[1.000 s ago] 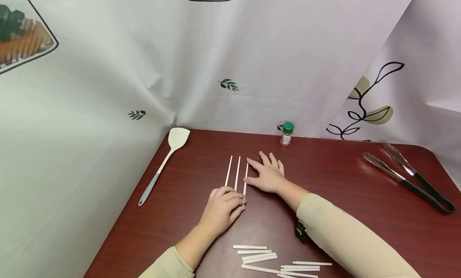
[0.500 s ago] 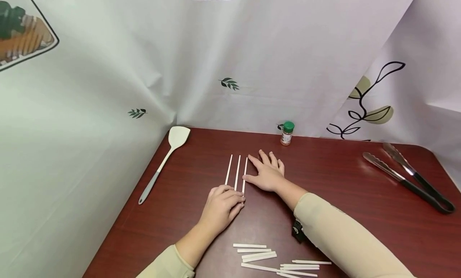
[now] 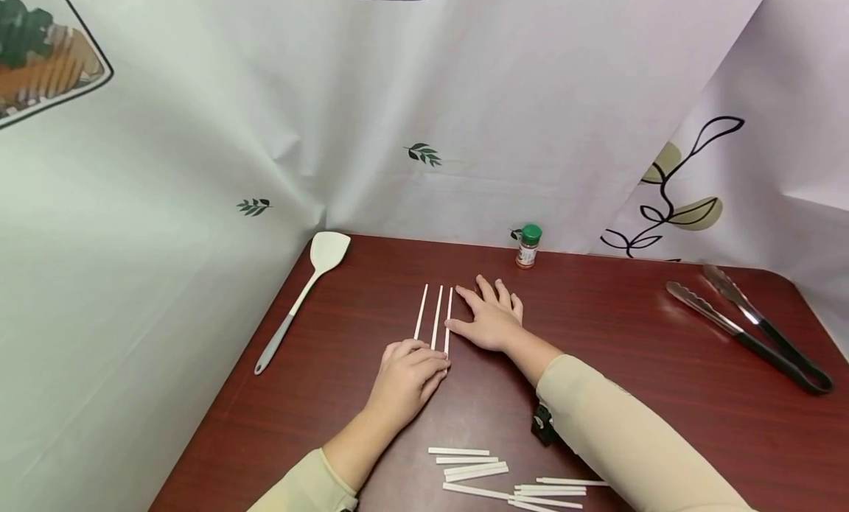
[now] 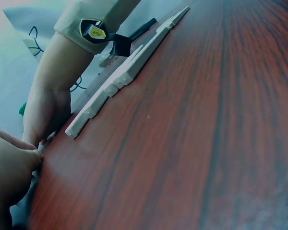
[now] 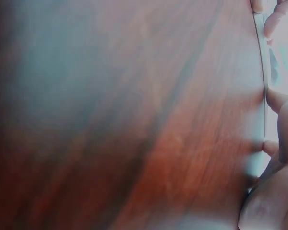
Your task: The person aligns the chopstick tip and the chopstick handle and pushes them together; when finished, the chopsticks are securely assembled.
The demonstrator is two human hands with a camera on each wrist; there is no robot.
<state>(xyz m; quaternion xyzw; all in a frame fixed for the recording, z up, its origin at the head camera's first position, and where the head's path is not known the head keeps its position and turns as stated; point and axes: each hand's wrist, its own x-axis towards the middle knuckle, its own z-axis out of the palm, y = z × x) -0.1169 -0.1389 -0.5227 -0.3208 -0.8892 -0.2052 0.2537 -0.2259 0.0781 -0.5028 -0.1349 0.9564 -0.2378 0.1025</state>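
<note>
Three white sticks (image 3: 437, 317) are lying side by side on the desk (image 3: 617, 320), to the left of the green-capped jar (image 3: 528, 247) and on the person's side of it, all running roughly lengthwise away from the person. The left hand (image 3: 404, 379), farther from the jar than the right hand (image 3: 492, 323), is covering the near ends of the row; its fingers are bending down and appear to be pinching the rightmost stick (image 3: 450, 302), the one nearest the jar. The right hand, nearer the jar and on the person's side of it, is resting with its fingers standing wide apart; the thumb is touching the same stick partway along, while the index finger is lying just beside its far end, contact there being impossible to tell. This two-point hold is probably steadying the stick at its present slant, nearly parallel to its neighbours. Well apart from the jar, toward the person, loose sticks (image 3: 475, 471) are lying crosswise, some overlapping. A spatula (image 3: 302, 298) is lying far to the jar's left and tongs (image 3: 754, 314) far to its right, placements presumably leaving both hands room.
</note>
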